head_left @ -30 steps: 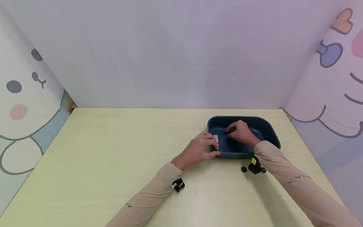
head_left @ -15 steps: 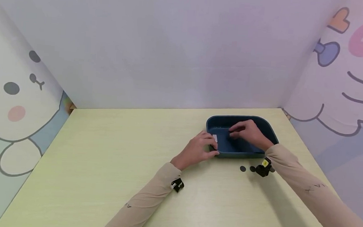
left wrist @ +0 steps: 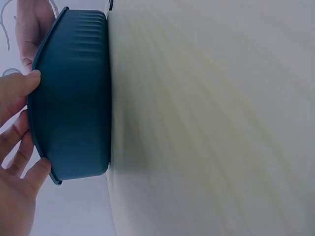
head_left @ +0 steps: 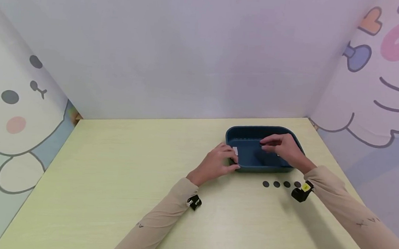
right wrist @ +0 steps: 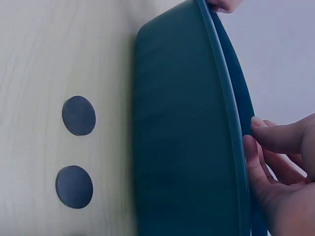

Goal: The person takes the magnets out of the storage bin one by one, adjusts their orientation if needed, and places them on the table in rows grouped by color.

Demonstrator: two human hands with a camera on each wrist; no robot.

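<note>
A dark teal plastic bin (head_left: 264, 169) stands on the table at the right. My left hand (head_left: 215, 162) grips its near left corner, fingers over the rim; the left wrist view shows fingertips (left wrist: 33, 78) on that rim. Over the inside of the bin hovers my right hand (head_left: 282, 147), its thumb and fingers apart in the head view, with nothing visible between them. In the right wrist view, the right hand (right wrist: 283, 157) is beyond the bin's long near side, its fingertips partly behind the rim. A white label (head_left: 235, 151) shows inside, beside the left hand.
Several flat dark discs (head_left: 276, 184) lie in a row on the pale wood-grain table (head_left: 130, 173), just in front of the bin. Small black cameras are worn at both wrists. A plain pale wall (head_left: 190, 54) rises behind the table, with cartoon-printed walls on both sides.
My right hand has moved to the right inside the bin and its thumb and fingers have spread apart. Its wrist uncovers more of the dark discs. The left hand stays on the corner.
</note>
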